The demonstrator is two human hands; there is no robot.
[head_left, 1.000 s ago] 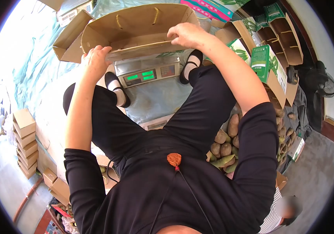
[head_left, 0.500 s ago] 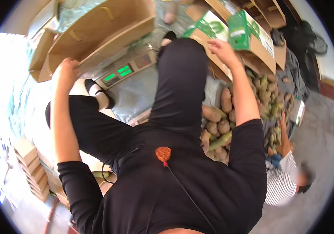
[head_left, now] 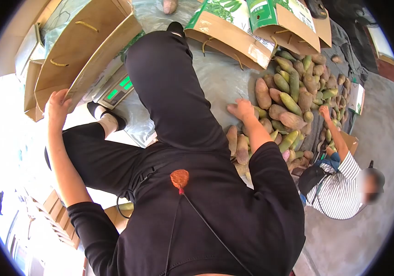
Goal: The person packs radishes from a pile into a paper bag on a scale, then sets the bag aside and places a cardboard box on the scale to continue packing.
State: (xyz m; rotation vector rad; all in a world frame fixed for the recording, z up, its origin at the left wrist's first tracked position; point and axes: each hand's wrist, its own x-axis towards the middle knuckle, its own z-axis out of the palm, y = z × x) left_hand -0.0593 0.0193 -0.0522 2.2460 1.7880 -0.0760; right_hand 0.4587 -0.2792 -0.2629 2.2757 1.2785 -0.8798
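Observation:
My left hand (head_left: 57,105) grips the near edge of an open brown cardboard box (head_left: 75,50) that rests on a digital scale (head_left: 114,89) with green digits. My right hand (head_left: 240,110) reaches down to a pile of brown and green tubers (head_left: 293,99) on the grey sheet. Its fingers are spread and touch the near edge of the pile, with nothing in them. My legs in black trousers lie between the scale and the pile.
Green-and-white printed cartons (head_left: 252,25) stand behind the pile. A person in a striped shirt (head_left: 339,184) crouches at the right and reaches a hand into the tubers. Stacked flat boxes (head_left: 57,214) lie at lower left.
My right hand left the box on the scale, swung right past the green cartons and came down onto the tuber pile. My left hand kept hold of the box edge. The view turned right.

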